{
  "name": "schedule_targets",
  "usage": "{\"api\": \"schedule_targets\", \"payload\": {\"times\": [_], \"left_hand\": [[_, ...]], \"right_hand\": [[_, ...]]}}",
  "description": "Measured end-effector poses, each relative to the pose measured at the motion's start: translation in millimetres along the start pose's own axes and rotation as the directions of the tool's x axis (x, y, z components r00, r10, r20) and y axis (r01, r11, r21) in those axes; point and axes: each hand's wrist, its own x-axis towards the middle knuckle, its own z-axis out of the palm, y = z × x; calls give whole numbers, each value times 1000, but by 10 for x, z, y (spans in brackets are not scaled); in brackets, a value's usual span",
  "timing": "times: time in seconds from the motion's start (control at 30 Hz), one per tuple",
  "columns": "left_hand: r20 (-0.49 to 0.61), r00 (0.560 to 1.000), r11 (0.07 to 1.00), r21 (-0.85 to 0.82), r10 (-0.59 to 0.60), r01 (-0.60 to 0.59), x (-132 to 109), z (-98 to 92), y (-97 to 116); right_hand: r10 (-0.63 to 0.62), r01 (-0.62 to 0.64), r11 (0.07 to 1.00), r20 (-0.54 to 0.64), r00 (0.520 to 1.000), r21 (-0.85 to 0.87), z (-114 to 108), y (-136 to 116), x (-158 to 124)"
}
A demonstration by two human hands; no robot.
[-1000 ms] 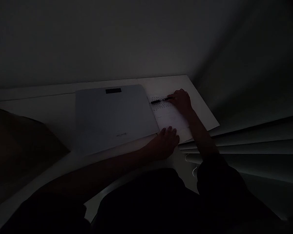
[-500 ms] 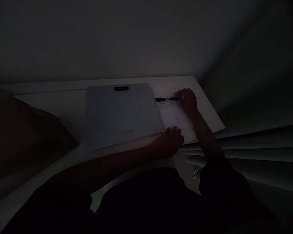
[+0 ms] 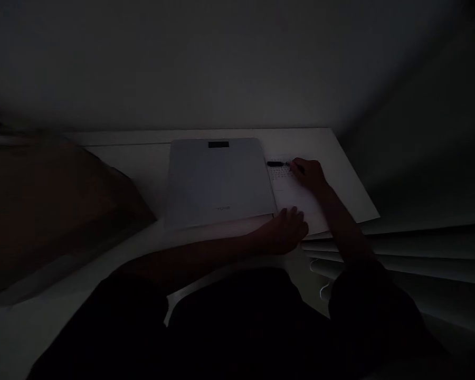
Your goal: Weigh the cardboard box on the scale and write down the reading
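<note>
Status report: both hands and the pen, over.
Right hand holds pen on printed sheet. Left hand rests on sheet's near edge. Closed laptop beside.

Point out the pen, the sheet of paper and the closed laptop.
pen (image 3: 277,164), head view, on its dark barrel.
sheet of paper (image 3: 296,198), head view, on its bare middle.
closed laptop (image 3: 219,182), head view, on the lid's centre.

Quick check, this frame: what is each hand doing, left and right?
Left hand: resting open on the near edge of the sheet of paper, holding nothing.
Right hand: closed on a black pen, over the sheet's printed top.
</note>
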Motion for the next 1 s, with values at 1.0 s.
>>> {"api": "schedule_targets", "payload": {"times": [1.0], "left_hand": [[-478,721,748,177,-502,639,-2015,-1404,-72]], "right_hand": [[-220,207,875,-22,975,437,7,-1652,378]]}}
